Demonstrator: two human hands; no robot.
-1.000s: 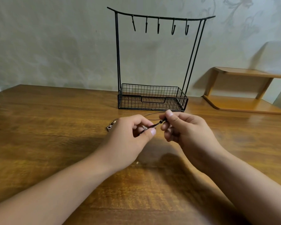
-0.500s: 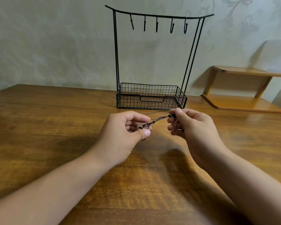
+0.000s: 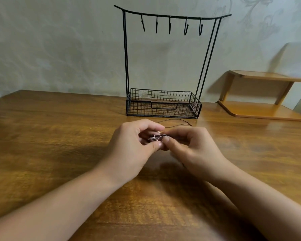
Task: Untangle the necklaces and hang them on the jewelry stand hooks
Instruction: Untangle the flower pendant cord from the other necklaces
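A tangle of thin dark necklace cord with small metal clasps (image 3: pixel 156 137) sits between my two hands, just above the wooden table. My left hand (image 3: pixel 134 146) pinches it from the left with thumb and curled fingers. My right hand (image 3: pixel 191 150) pinches it from the right, fingertips touching the left hand's. A loop of the cord (image 3: pixel 177 122) trails on the table behind my hands. The black wire jewelry stand (image 3: pixel 163 66) rises behind, with several bare hooks (image 3: pixel 169 25) on its top bar.
The stand's mesh basket base (image 3: pixel 163 106) stands close behind the cord loop. A low wooden shelf (image 3: pixel 261 100) stands at the back right against the wall. The brown wooden table (image 3: pixel 50 136) stretches wide to the left and right of my hands.
My hands have come together: the right hand moved left until its fingertips met the left hand, so the stretched cord between them has bunched into a small clump.
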